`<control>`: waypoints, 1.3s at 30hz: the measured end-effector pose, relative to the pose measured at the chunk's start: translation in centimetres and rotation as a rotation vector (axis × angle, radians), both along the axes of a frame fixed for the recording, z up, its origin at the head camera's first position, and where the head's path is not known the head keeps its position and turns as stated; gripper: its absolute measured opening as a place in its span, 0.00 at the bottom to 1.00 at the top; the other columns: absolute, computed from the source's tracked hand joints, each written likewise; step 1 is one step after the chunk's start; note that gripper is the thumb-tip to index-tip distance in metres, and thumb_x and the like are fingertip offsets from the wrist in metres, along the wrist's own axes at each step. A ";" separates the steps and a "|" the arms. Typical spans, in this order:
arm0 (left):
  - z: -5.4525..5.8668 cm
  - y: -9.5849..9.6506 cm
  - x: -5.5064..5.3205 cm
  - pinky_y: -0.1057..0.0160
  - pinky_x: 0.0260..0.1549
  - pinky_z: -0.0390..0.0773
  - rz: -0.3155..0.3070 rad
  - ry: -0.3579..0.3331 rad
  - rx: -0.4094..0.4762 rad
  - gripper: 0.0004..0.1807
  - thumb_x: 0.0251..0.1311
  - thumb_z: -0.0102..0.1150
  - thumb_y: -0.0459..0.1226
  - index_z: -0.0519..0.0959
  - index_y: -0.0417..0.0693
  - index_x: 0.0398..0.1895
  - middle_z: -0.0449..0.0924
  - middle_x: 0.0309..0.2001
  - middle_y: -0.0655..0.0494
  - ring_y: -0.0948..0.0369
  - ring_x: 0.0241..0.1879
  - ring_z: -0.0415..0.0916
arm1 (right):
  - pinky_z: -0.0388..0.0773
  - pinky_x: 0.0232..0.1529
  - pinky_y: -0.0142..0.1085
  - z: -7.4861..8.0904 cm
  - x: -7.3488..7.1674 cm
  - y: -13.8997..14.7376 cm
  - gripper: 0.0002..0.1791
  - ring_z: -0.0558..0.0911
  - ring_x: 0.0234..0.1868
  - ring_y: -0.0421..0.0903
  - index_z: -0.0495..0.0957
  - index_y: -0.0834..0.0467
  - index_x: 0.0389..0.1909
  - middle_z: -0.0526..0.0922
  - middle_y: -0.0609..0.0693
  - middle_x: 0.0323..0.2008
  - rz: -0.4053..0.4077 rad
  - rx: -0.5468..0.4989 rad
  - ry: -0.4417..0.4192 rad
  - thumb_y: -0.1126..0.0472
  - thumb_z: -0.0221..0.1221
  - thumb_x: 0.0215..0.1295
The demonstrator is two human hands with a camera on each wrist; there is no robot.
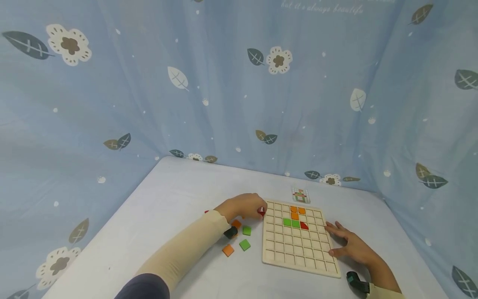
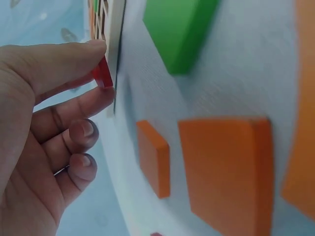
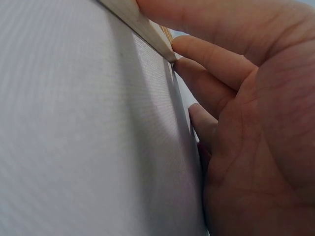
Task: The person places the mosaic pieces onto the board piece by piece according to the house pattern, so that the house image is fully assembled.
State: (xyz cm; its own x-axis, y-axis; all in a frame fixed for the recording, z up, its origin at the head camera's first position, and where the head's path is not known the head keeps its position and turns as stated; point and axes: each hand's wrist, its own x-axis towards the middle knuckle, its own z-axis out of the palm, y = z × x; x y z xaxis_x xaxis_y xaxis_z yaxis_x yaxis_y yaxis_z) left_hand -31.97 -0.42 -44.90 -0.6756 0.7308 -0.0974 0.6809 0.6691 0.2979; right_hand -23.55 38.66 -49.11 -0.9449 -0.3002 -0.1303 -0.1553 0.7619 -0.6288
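Note:
Between thumb and fingers, my left hand pinches a red tile at the left edge of a wooden grid board. My right hand rests along the board's right edge, its fingers spread and touching the rim. In the board's upper cells lie orange tiles, two green tiles side by side, and a red quarter-round tile. The rest of the held tile's outline is hidden by the fingers.
Loose green tiles and orange tiles are scattered left of the board, under and beside the left forearm. A small pattern card lies behind the board. A blue patterned curtain hangs around the white table.

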 end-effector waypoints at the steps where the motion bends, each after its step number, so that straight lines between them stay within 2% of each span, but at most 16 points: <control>1: 0.0 0.2 0.0 0.67 0.29 0.72 -0.007 0.005 0.001 0.06 0.60 0.65 0.42 0.82 0.59 0.40 0.75 0.30 0.66 0.66 0.26 0.71 | 0.42 0.56 0.75 0.0 0.0 0.0 0.48 0.43 0.70 0.74 0.67 0.62 0.68 0.50 0.68 0.72 0.000 -0.001 0.000 0.52 0.74 0.46; 7: 0.2 1.5 -0.3 0.67 0.32 0.71 -0.048 0.033 0.008 0.06 0.60 0.65 0.45 0.82 0.58 0.39 0.75 0.28 0.68 0.66 0.29 0.70 | 0.43 0.56 0.75 0.0 -0.1 0.3 0.47 0.43 0.70 0.74 0.66 0.62 0.69 0.51 0.67 0.72 0.003 0.000 0.007 0.52 0.74 0.47; 19: 0.1 3.7 -0.3 0.68 0.29 0.70 -0.057 0.056 -0.004 0.06 0.60 0.65 0.46 0.81 0.58 0.38 0.74 0.28 0.67 0.66 0.27 0.69 | 0.43 0.56 0.75 -0.1 -0.3 0.5 0.47 0.43 0.70 0.74 0.67 0.62 0.68 0.51 0.67 0.72 0.000 0.000 0.021 0.51 0.74 0.46; 29: -0.1 4.9 -0.5 0.68 0.33 0.69 -0.097 0.080 -0.040 0.08 0.61 0.65 0.47 0.83 0.58 0.40 0.74 0.28 0.68 0.66 0.30 0.69 | 0.42 0.56 0.75 -0.2 -0.3 0.2 0.48 0.43 0.70 0.73 0.68 0.61 0.68 0.53 0.66 0.72 0.004 -0.022 0.019 0.52 0.75 0.45; 39: -0.2 5.9 -0.6 0.70 0.33 0.70 -0.106 0.087 -0.053 0.07 0.60 0.66 0.46 0.83 0.57 0.36 0.74 0.28 0.69 0.66 0.30 0.69 | 0.42 0.57 0.75 -0.2 -0.3 0.1 0.50 0.44 0.70 0.73 0.68 0.60 0.68 0.51 0.67 0.72 -0.014 -0.011 0.012 0.51 0.75 0.41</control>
